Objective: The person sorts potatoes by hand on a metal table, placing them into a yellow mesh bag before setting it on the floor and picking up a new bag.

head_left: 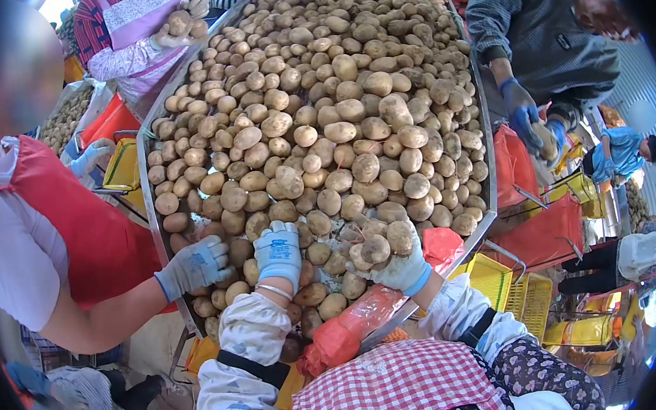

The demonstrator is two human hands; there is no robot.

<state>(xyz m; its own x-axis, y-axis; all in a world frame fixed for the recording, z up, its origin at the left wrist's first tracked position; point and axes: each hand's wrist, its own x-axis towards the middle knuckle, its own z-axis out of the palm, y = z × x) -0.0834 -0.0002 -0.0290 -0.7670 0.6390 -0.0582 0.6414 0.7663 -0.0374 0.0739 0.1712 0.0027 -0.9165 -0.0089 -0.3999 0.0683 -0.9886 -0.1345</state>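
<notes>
My left hand [279, 257], in a white and light-blue glove, lies palm down on the potatoes at the near end of a metal-rimmed sorting table [488, 185]. Its fingers stretch forward, with a potato [257, 225] just beyond the fingertips; the palm side is hidden. My right hand [404, 270], gloved alike, is closed round several potatoes [375, 248] near the right front corner. Red plastic wrapping [338, 338] covers the table's front edge between my forearms. A heap of loose potatoes [336, 112] spreads away from both hands.
A co-worker's gloved hand [194, 268] reaches in beside my left hand. Another person's blue-gloved hands [529, 121] hold a potato at the right. At the far left, a gloved hand [178, 32] holds potatoes. Yellow crates [532, 304] and red bags [538, 235] stand along the right side.
</notes>
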